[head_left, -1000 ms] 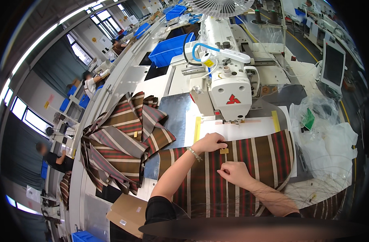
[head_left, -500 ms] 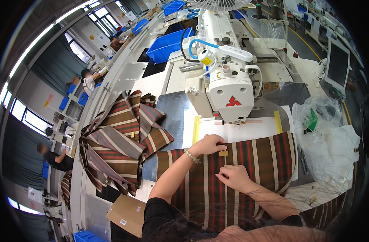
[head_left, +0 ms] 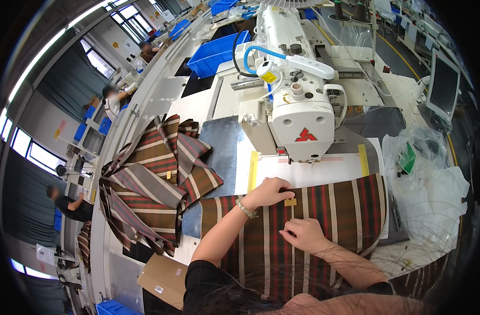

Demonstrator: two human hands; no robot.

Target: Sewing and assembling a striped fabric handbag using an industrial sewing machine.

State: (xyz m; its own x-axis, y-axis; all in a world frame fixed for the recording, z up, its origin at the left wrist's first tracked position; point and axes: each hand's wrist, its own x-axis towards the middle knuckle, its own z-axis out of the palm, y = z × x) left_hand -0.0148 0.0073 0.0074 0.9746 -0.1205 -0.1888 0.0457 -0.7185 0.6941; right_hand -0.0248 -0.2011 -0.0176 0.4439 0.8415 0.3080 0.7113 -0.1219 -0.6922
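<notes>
A striped fabric panel (head_left: pixel 324 210) in brown, red and cream lies across the sewing table in front of me, its far edge on a white sheet. A small gold-yellow label (head_left: pixel 290 202) sits near that edge. Beside the label, my left hand (head_left: pixel 269 193) is closed at the fabric's edge, the thumb close to the label; a bead bracelet circles the wrist. My right hand (head_left: pixel 306 234) rests on the panel just below, fingers curled and pinched together; what they hold, if anything, is hidden. Beyond the hands stands a white sewing machine head (head_left: pixel 303 126).
A heap of matching striped fabric (head_left: pixel 151 184) lies to the left. Clear plastic bags (head_left: pixel 423 184) cover the table's right side, below a screen (head_left: pixel 442 86). A blue bin (head_left: pixel 216 52) sits behind; a cardboard piece (head_left: pixel 164 278) lies at lower left. Several people work farther left.
The view has shifted slightly. Both hands stay nearly in place on the fabric, and the label remains beside my left thumb.
</notes>
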